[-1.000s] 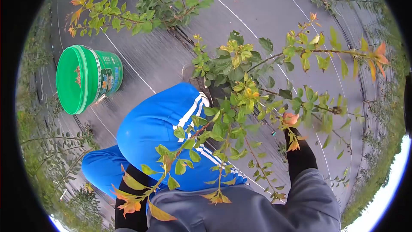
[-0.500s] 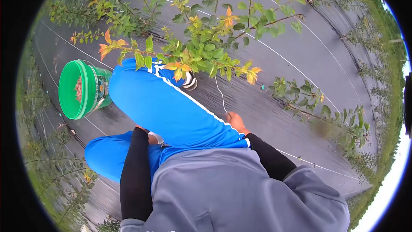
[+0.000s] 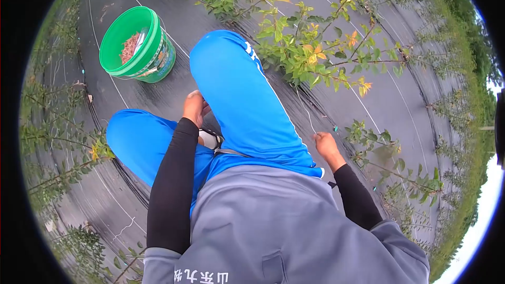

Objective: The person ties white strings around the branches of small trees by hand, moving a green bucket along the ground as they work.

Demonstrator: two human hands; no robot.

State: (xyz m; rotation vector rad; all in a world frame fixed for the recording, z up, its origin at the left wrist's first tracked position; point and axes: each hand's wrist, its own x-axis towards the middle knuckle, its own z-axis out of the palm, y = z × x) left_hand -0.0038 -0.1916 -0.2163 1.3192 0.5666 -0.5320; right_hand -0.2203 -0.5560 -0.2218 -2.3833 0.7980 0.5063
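White cord (image 3: 305, 109) pinched by right hand (image 3: 327, 146) above dark ground sheet (image 3: 339, 110); left hand (image 3: 193, 108), grip unclear.

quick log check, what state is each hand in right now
Left hand: partly hidden, so open or closed cannot be told.
Right hand: closed, apparently holding the white cord.

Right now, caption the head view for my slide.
Left hand between blue-trousered knees, right hand at a thin pale string near a leafy shrub; green bucket on dark ground sheeting.

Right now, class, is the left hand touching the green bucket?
No, the left hand is between the knees, apart from the green bucket.
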